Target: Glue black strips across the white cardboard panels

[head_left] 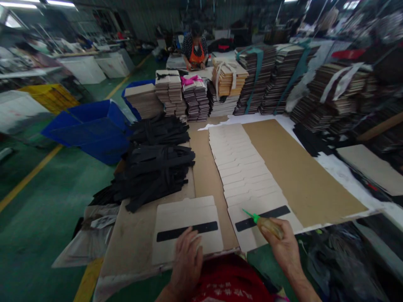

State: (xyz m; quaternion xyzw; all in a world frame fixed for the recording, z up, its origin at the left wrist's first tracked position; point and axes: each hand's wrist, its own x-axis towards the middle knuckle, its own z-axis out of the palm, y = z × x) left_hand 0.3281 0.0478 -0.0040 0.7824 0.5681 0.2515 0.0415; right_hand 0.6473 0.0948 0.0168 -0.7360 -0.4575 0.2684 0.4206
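Observation:
My left hand point(187, 255) lies with fingers stretched on a beige cardboard piece point(185, 209), its fingertips at the lower edge of a black strip point(206, 227) set across that piece. In my right hand point(286, 245) is a squeeze bottle point(271, 228), amber and see-through, with a thin green nozzle pointing up and left. The nozzle hangs over the nearest card of an overlapping row of beige cardboard pieces point(244, 163). Another black strip point(281, 212) crosses that nearest card, partly behind the bottle. Whether glue comes from the tip is too small to tell.
Bundles of black strips point(157, 163) lie at the table's left. Tied stacks of boards point(229, 75) line the back, and more stacks point(333, 92) stand at right. Blue bins point(91, 126) are on the floor to the left. A person in an orange apron point(197, 52) sits beyond.

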